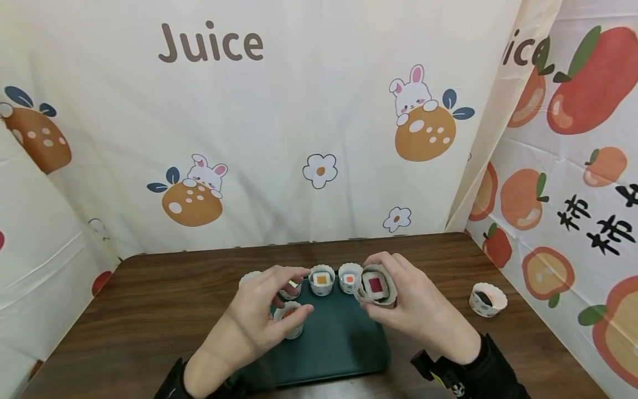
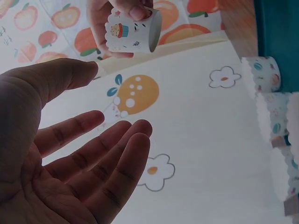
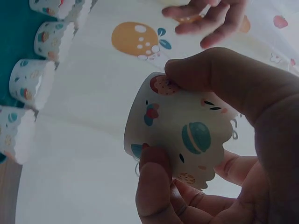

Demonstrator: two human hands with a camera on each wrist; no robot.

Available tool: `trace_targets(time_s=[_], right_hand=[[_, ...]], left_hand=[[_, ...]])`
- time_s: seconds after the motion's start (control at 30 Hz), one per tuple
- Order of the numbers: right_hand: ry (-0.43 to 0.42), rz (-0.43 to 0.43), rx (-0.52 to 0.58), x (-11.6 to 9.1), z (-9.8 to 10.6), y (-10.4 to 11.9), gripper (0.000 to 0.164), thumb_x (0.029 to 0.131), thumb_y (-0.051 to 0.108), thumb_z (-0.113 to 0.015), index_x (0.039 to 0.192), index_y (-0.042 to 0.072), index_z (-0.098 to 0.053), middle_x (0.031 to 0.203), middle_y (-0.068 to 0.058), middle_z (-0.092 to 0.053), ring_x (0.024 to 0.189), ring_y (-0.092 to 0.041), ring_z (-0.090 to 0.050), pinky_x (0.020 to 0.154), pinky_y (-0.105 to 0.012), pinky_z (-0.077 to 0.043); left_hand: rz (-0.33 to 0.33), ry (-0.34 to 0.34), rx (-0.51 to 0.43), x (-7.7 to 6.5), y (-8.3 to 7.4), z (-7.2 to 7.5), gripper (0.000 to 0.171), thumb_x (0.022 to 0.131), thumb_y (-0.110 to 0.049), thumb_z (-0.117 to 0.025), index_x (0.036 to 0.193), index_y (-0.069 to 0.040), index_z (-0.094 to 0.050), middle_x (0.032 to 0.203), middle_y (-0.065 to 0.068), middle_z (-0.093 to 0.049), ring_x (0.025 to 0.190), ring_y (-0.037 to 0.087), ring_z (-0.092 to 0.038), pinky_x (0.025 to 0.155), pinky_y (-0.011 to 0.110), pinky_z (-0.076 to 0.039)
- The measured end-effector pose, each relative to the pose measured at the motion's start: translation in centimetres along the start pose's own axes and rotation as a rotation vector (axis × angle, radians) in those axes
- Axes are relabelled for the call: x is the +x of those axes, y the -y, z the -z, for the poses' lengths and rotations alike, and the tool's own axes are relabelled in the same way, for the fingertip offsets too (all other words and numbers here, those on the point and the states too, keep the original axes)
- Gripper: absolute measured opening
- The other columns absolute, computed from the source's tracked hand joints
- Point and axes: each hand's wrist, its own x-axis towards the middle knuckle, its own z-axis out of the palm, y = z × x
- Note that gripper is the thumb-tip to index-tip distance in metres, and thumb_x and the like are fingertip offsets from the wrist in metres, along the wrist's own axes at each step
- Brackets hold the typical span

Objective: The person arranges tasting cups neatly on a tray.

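Note:
My right hand (image 1: 423, 302) grips a printed paper baking cup (image 3: 180, 126) between thumb and fingers, raised over the tray's right back corner. Inside that cup is a sushi-like piece (image 1: 375, 285), white with a dark red centre. My left hand (image 1: 254, 318) hovers over the tray's left side, fingers spread and holding nothing. Close to its thumb is a paper cup (image 1: 296, 332) with something orange inside, partly covered by the hand. The dark green tray (image 1: 344, 346) also bears a cup with a yellow-centred piece (image 1: 321, 291) and one with an orange-centred piece (image 1: 347, 288) along its back.
Another paper cup (image 1: 490, 311) with a dark and orange filling stands on the wooden table (image 1: 433, 249), right of the tray. Two more cups at the tray's back left are half hidden by the left hand. Printed cloth (image 1: 279, 111) hangs behind and at both sides.

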Motion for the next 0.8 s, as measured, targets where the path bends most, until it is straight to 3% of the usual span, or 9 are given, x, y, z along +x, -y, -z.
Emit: trace_targets(time_s=[0.33, 0.5, 0.8], right_hand=[[0.052, 0.052, 0.023, -0.3, -1.1, 1.0, 0.06, 0.085, 0.017, -0.092, 0.134, 0.018, -0.058, 0.115, -0.002, -0.062, 0.094, -0.008, -0.062, 0.075, -0.021, -0.06], [0.093, 0.098, 0.073, -0.3, -1.6, 1.3, 0.058, 0.089, 0.021, -0.089, 0.136, 0.017, -0.056, 0.116, -0.003, -0.062, 0.094, -0.006, -0.062, 0.073, -0.02, -0.059], [0.128, 0.106, 0.163, -0.5, -1.6, 1.4, 0.058, 0.091, 0.023, -0.088, 0.138, 0.021, -0.055, 0.116, -0.002, -0.064, 0.097, -0.007, -0.065, 0.076, -0.021, -0.061]], left_hand=[[-0.019, 0.022, -0.065, 0.0, -1.1, -0.9, 0.047, 0.09, -0.011, -0.087, 0.132, -0.012, -0.069, 0.119, 0.003, -0.075, 0.091, 0.009, -0.075, 0.072, 0.018, -0.061], [0.005, 0.042, -0.096, -0.5, -1.3, -1.3, 0.048, 0.089, -0.01, -0.087, 0.133, -0.013, -0.069, 0.121, 0.002, -0.075, 0.092, 0.007, -0.075, 0.073, 0.018, -0.062], [-0.014, 0.084, -0.186, -0.3, -1.7, -2.4, 0.04, 0.093, -0.001, -0.081, 0.131, -0.008, -0.068, 0.118, 0.008, -0.073, 0.095, 0.017, -0.077, 0.075, 0.016, -0.062]])
